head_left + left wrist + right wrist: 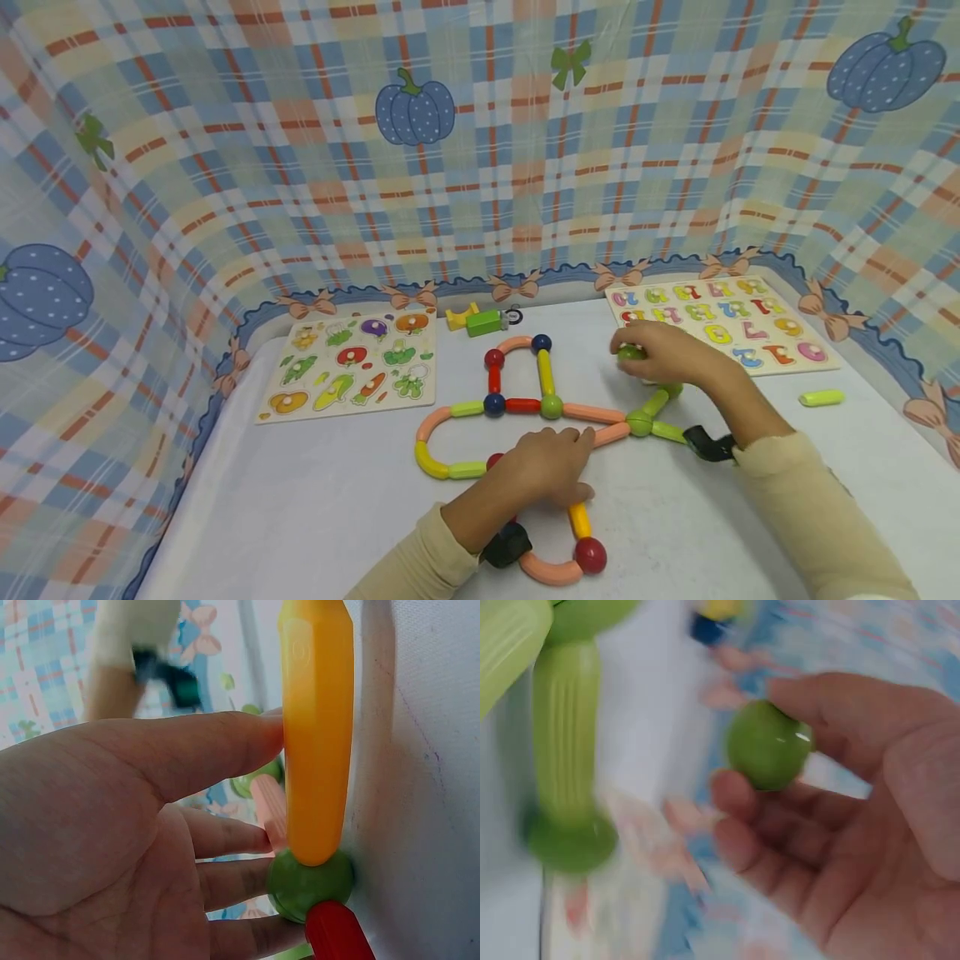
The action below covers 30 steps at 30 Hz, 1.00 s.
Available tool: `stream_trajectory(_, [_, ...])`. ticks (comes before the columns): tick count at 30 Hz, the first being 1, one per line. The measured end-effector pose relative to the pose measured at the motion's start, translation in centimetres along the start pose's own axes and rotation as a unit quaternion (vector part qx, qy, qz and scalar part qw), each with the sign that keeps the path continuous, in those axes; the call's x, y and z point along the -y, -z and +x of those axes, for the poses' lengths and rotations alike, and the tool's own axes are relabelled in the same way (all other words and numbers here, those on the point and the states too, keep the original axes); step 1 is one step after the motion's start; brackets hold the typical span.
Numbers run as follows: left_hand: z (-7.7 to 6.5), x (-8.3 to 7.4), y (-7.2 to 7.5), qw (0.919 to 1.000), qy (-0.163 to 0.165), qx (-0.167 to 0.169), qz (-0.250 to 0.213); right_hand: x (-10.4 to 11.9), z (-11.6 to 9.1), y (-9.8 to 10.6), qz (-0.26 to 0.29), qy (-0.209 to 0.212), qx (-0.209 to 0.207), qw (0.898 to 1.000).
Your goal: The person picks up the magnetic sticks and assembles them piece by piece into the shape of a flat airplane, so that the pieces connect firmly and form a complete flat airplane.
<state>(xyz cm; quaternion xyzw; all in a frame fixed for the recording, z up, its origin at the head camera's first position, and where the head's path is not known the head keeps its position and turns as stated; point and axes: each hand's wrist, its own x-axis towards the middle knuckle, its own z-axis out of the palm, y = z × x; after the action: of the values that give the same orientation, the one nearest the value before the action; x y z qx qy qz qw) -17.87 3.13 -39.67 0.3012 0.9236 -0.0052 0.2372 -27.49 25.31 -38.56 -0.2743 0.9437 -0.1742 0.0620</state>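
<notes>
My right hand pinches a green ball between thumb and fingers, above the table near the number board. Below it, green sticks and balls belong to a figure of joined sticks and balls. My left hand lies over the lower middle of that figure, hiding part of it. In the left wrist view its thumb touches an orange stick. Its fairly straight fingers touch a second green ball, which joins the orange stick and a red stick. Pink sticks run right to another green ball.
A vegetable puzzle board lies at the left, a number puzzle board at the back right. A loose light-green stick is at the far right. Small green and yellow pieces sit at the back. A patterned cloth hangs behind.
</notes>
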Motion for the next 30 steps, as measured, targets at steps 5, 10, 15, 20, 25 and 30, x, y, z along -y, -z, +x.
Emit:
stream_trajectory(5, [-0.1,-0.1,0.1,1.0,0.004,-0.006,0.001,-0.5,-7.5,0.6,0.016,-0.085,0.052,0.995])
stream_trajectory(10, [0.0,-0.1,0.0,1.0,0.006,-0.003,0.006,-0.8,-10.4,-2.0,0.038,-0.134,0.095,0.986])
stream_trajectory(15, [0.3,-0.3,-0.1,0.9998,0.016,0.002,-0.01,-0.7,-10.2,-3.8,0.03,-0.112,0.037,0.993])
stream_trajectory(20, [0.3,-0.3,-0.2,0.9997,0.019,0.0,-0.015,-0.7,-10.2,-3.9,0.049,-0.102,0.02,0.993])
stream_trajectory(25, [0.1,-0.3,-0.4,0.9999,0.013,-0.005,0.009,-1.2,-10.6,-3.0,0.079,-0.094,0.02,0.992])
stream_trajectory(30, [0.0,-0.4,-0.4,0.9999,0.013,-0.005,0.004,-4.2,-12.3,-1.2,0.026,-0.145,-0.053,0.988])
